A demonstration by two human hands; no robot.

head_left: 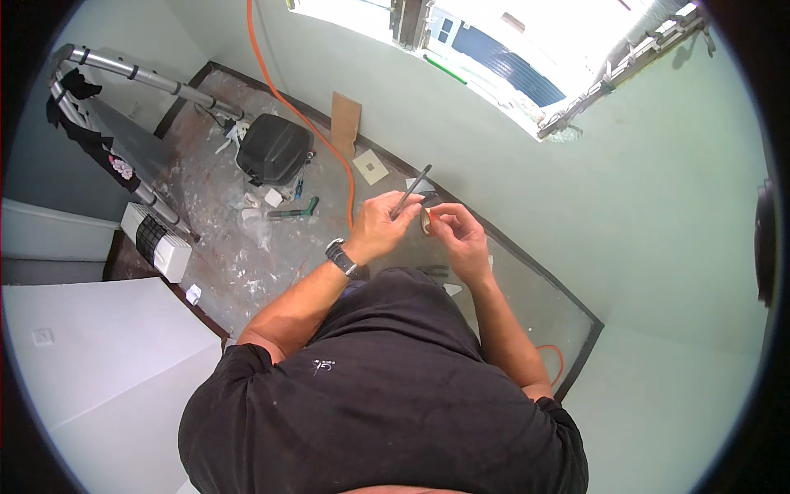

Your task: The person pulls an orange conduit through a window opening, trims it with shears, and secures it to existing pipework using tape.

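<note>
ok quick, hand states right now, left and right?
Left hand: closed on a thin dark rod-like tool.
Right hand: closed, pinching a small roll of tape.

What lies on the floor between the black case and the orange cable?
In the head view, between the black case and the orange cable lies a slim dark-handled tool.

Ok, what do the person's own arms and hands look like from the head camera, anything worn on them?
Both forearms are bare, coming out of the short sleeves of a black T-shirt. The left hand has a dark wristwatch with a black strap on its wrist. The right hand wears no glove, and no watch or band shows on that wrist.
</note>
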